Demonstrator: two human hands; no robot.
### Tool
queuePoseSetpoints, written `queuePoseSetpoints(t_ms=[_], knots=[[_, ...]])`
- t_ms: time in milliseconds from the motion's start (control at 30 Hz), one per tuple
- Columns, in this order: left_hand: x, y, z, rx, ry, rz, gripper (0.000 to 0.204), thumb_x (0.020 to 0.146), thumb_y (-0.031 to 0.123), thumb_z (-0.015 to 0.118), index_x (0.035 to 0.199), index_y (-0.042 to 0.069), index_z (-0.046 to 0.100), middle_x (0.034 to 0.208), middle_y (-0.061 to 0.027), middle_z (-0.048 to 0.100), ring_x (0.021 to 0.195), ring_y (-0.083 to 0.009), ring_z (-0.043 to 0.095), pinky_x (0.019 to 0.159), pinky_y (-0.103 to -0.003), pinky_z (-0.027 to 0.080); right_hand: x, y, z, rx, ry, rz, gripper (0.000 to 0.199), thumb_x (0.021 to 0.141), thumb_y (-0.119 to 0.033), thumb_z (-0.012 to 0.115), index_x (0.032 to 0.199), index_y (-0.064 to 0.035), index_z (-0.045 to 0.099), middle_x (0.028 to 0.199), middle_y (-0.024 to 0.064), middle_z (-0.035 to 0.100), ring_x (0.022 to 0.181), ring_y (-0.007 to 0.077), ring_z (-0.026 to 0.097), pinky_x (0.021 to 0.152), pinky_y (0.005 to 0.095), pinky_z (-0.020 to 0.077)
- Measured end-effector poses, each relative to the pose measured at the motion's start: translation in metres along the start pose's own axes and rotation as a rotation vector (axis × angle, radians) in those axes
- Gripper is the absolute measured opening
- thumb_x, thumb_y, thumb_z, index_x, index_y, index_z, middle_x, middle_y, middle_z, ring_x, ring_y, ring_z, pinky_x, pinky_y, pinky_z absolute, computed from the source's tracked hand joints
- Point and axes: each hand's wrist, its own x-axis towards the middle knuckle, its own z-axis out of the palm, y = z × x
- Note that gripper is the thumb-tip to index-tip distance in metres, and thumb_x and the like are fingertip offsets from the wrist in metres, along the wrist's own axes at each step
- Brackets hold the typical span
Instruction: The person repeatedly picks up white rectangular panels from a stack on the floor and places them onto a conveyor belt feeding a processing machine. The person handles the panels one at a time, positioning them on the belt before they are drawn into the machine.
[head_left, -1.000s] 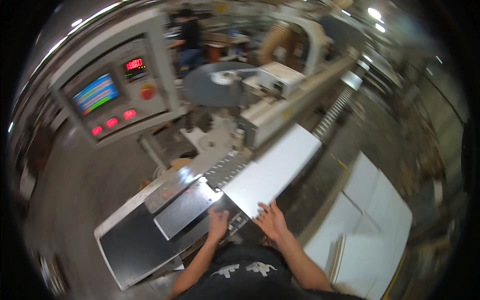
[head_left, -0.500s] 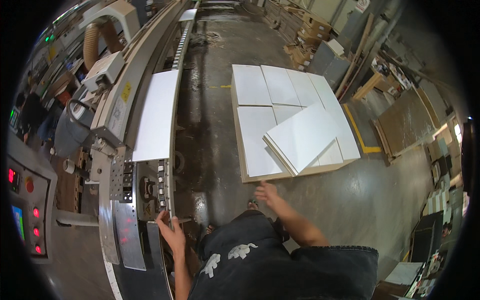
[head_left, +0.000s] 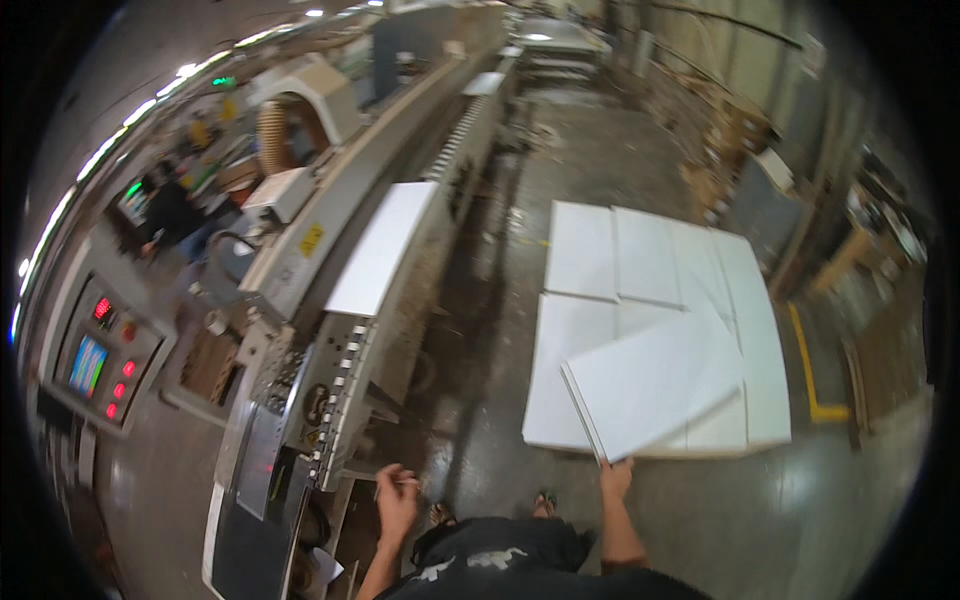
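Observation:
My right hand point(head_left: 616, 479) is at the near corner of a white panel point(head_left: 655, 385), its fingers closed on the edge. This panel lies at an angle on top of a low stack of white panels point(head_left: 570, 370), and more than one board edge shows along its left side. My left hand point(head_left: 397, 497) hovers beside the near end of the machine's roller track point(head_left: 338, 385), apart from it. Its fingers are loosely bent with nothing visible in them, and slightly blurred. Another white panel point(head_left: 382, 250) lies on the track farther along.
A long edge machine point(head_left: 350, 150) runs along the left, with a control panel point(head_left: 110, 350) of red-lit buttons and a screen. Beyond it a person point(head_left: 175, 215) in dark clothing stands. Cartons point(head_left: 740, 135) are piled at the back right. Yellow floor tape point(head_left: 828, 411) marks the stack's right side.
My right hand has reached the angled panel's near corner and closed on it. My left hand has come away from the track's edge. The white panel on the track has moved farther along; the view has shifted.

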Motion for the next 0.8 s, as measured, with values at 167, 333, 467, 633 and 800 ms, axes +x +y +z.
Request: queuePoseSetpoints(t_ms=[167,333,467,633,800], knots=[[-0.027,0.039,0.058,0.083,-0.382,-0.093,0.05,0.097,0.023,0.063,0.137,0.003,0.041,0.117,-0.015,0.065,0.096,-0.022,0.066,0.086,-0.037,0.052,0.006,0.009,-0.005,0.186,-0.129,0.159,0.053,0.083,-0.015,0.079,0.123,0.0076,0.054,0.112,0.0202,0.071,0.106,0.0298,0.068,0.092,0.037,0.0501],[-0.017,0.037,0.115,0.066,-0.657,-0.12,0.045,0.099,0.029,0.061,0.134,0.003,0.048,0.116,-0.0128,0.065,0.098,-0.021,0.066,0.085,-0.035,0.052,0.056,0.086,-0.008,0.811,-0.546,0.585,0.025,0.095,-0.017,0.068,0.105,0.0023,0.056,0.089,0.0139,0.069,0.072,0.0254,0.067,0.06,0.0432,0.0544],[-0.001,0.014,0.182,-0.223,-0.743,-0.411,0.033,0.097,0.031,0.061,0.12,0.008,0.057,0.099,-0.0052,0.064,0.084,-0.017,0.063,0.074,-0.033,0.051,0.052,0.072,-0.019,0.667,-0.546,0.628,0.02,0.1,-0.023,0.061,0.097,-0.0042,0.056,0.074,0.0088,0.062,0.053,0.0189,0.055,0.045,0.0385,0.0476],[0.015,-0.067,0.287,-0.29,-0.767,-0.64,0.027,0.093,0.04,0.065,0.084,0.016,0.059,0.07,0.0049,0.05,0.063,-0.0114,0.048,0.06,-0.034,0.044,0.002,0.078,-0.008,0.592,-0.904,0.557,0.026,0.103,-0.032,0.053,0.101,-0.0065,0.057,0.083,0.0063,0.063,0.066,0.0237,0.063,0.051,0.0426,0.0509],[-0.007,-0.16,0.32,-0.089,-0.416,-0.87,0.063,0.091,0.053,0.062,0.116,-0.004,0.064,0.112,-0.0185,0.066,0.099,-0.0311,0.065,0.085,-0.056,0.049,-0.062,0.06,0.003,0.763,-1.117,0.764,0.027,0.103,-0.032,0.053,0.107,-0.0057,0.056,0.091,0.0094,0.063,0.076,0.0263,0.063,0.059,0.0443,0.0518]])
